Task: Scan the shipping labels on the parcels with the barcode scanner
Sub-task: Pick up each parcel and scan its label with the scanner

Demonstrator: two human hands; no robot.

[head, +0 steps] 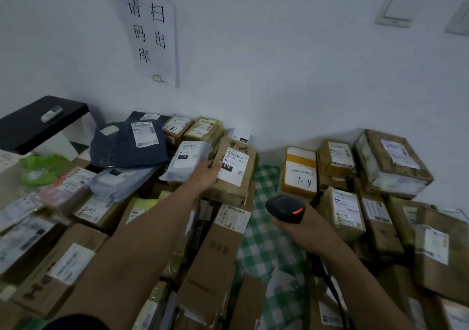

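Ahead, left hand [204, 175] outstretched, gripping brown parcel [236, 152]; right hand [303, 229] wrapped round barcode scanner [284, 207]

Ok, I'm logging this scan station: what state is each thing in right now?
left hand: grips the brown parcel's left edge.
brown parcel: held tilted, label showing.
barcode scanner: held, red light on.
right hand: grips the barcode scanner.
parcel marked 1-9: lying label up, untouched.
wall notice: taped up.
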